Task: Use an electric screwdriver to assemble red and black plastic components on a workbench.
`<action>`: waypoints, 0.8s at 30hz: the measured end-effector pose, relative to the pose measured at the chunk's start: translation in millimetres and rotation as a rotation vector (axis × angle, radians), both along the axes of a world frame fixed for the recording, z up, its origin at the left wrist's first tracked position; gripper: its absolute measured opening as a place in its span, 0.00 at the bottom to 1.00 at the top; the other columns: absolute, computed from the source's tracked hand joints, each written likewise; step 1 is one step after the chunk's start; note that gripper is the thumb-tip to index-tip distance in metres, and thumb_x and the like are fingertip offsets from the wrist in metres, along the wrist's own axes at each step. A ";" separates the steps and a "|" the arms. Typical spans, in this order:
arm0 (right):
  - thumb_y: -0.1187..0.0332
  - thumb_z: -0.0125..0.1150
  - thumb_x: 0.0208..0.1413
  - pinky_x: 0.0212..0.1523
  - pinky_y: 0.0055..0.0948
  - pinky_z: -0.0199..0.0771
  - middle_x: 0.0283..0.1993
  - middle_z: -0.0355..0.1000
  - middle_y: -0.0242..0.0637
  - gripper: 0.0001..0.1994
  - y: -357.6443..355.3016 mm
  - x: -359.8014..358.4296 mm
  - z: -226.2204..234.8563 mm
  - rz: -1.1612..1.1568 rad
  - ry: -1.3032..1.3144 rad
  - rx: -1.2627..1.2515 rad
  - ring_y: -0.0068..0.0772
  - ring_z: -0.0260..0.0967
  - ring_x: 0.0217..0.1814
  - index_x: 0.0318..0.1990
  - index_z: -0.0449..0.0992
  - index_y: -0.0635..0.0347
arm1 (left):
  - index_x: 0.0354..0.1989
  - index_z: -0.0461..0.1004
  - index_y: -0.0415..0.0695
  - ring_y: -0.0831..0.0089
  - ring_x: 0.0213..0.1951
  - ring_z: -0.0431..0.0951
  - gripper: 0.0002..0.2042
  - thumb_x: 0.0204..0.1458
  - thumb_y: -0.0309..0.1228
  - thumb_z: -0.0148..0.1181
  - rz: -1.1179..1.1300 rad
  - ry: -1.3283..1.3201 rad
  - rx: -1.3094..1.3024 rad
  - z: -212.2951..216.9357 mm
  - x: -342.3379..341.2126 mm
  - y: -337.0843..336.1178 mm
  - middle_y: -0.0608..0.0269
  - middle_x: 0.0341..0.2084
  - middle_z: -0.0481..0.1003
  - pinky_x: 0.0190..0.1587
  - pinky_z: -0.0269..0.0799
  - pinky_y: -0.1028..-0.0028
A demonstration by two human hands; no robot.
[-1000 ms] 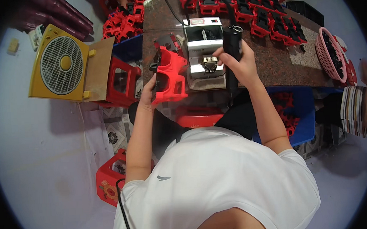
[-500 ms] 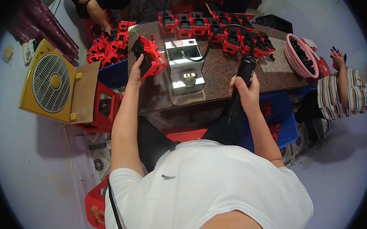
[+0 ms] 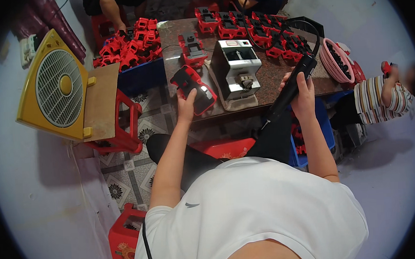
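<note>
My left hand [image 3: 186, 106] is closed on the near edge of a red-and-black plastic part [image 3: 200, 91], its black face turned up, at the table's left front edge. In my right hand [image 3: 303, 96] is a black electric screwdriver [image 3: 286, 93], tilted with its thin bit pointing down toward my lap and its cable arching up behind. Between the hands, a white and silver screw feeder [image 3: 229, 76] stands on a cloth. Another red-and-black part [image 3: 192, 50] rests on the table just beyond the held one, left of the feeder.
Several red-and-black parts [image 3: 258, 30] line the far side of the stone-topped table [image 3: 176, 29]. A pink basket [image 3: 328, 60] of black pieces sits at right. Blue bins [image 3: 141, 78] flank the table, the left one heaped with red pieces. A yellow fan [image 3: 59, 85] stands left. Other people are nearby.
My left hand has brought the red-and-black part nearer to me, turning its black face up. My right hand still grips the screwdriver, now further right and more slanted. The whole view has shifted.
</note>
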State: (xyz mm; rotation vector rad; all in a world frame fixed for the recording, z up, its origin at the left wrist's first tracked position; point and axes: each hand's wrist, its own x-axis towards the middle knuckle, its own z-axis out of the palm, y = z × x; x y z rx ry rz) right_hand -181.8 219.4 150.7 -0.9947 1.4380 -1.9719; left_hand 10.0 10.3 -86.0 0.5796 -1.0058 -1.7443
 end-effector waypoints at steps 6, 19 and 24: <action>0.52 0.52 0.61 0.36 0.34 0.75 0.37 0.69 0.38 0.21 -33.7 28.1 -10.8 0.050 -0.054 0.041 0.32 0.70 0.35 0.51 0.62 0.59 | 0.53 0.61 0.40 0.73 0.47 0.71 0.22 0.52 0.29 0.60 0.073 -0.041 -0.131 6.4 5.4 7.9 0.61 0.45 0.71 0.52 0.65 0.73; 0.59 0.55 0.60 0.26 0.26 0.74 0.32 0.69 0.36 0.17 -48.6 8.1 -28.7 0.006 -0.027 0.147 0.24 0.70 0.27 0.47 0.64 0.62 | 0.57 0.58 0.39 0.71 0.51 0.68 0.25 0.52 0.30 0.59 0.025 -0.090 -0.133 13.8 6.2 5.6 0.60 0.49 0.68 0.56 0.61 0.72; 0.65 0.58 0.57 0.26 0.26 0.73 0.32 0.70 0.36 0.16 -68.3 -9.4 -29.6 -0.017 0.022 0.142 0.24 0.70 0.27 0.47 0.64 0.62 | 0.58 0.59 0.40 0.72 0.53 0.64 0.23 0.60 0.41 0.49 0.066 -0.137 -0.046 -0.8 -4.7 -3.9 0.61 0.52 0.65 0.58 0.56 0.72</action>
